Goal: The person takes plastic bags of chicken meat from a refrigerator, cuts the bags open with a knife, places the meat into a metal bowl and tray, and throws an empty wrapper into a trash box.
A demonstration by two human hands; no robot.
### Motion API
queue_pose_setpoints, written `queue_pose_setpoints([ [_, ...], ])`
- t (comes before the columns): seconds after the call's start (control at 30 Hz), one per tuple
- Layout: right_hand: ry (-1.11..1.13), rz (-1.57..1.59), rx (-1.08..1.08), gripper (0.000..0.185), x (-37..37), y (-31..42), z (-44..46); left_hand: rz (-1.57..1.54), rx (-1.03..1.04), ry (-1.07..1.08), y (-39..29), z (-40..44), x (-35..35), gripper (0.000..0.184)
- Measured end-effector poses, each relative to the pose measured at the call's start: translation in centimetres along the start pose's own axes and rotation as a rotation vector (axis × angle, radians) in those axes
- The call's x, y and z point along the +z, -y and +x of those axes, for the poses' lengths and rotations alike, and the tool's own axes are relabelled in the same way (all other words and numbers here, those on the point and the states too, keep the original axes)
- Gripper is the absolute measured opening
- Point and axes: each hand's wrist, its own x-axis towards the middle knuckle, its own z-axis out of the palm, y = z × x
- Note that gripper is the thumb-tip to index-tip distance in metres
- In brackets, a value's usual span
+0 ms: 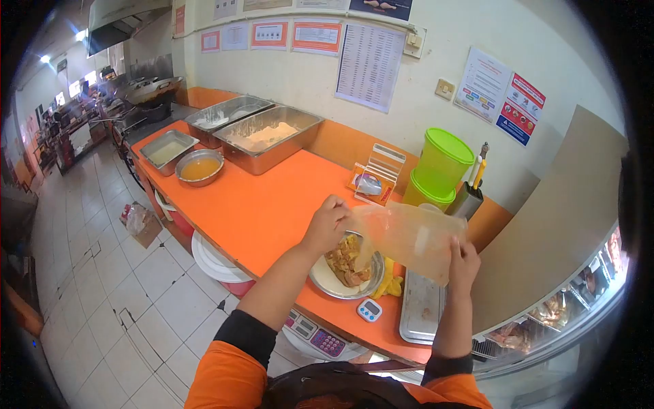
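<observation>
A clear plastic bag (405, 235) is stretched out between my two hands above the orange table. My left hand (328, 223) pinches its left end, and my right hand (464, 266) grips the lower right part. Below the bag's left end stands a metal bowl (347, 296), partly covered by it. Pieces of meat (345, 264) lie in the bowl over something white and creamy. A yellow cloth (388, 279) is bunched against the bowl's right side. In front of it is a small blue and white timer (369, 311).
A metal tray (417, 320) lies under my right forearm. Green tubs (446, 157) and a knife block (466, 204) stand by the wall. Farther left are deep pans of powder (272, 153) and a bowl of orange liquid (199, 178). A scale (317, 335) sits below the front edge.
</observation>
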Motion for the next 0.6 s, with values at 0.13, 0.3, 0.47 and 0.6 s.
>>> queue_pose_setpoints([
  [0.13,0.071,0.382,0.2,0.026,0.9,-1.4,-7.2,0.222,0.446,0.001,-5.3,1.1,-3.8,0.012],
  [0.3,0.52,0.63,0.501,0.027,6.6,2.5,-17.5,0.504,0.73,0.015,-10.2,-2.8,-11.9,0.024],
  [0.47,1.0,0.79,0.867,0.032,12.5,7.2,-24.5,0.644,0.516,0.007,-10.4,-10.9,-19.8,0.017],
  [0.6,1.042,1.051,0.714,0.029,18.8,9.3,-30.3,0.894,0.414,-0.064,-10.0,-17.7,-25.0,0.016],
])
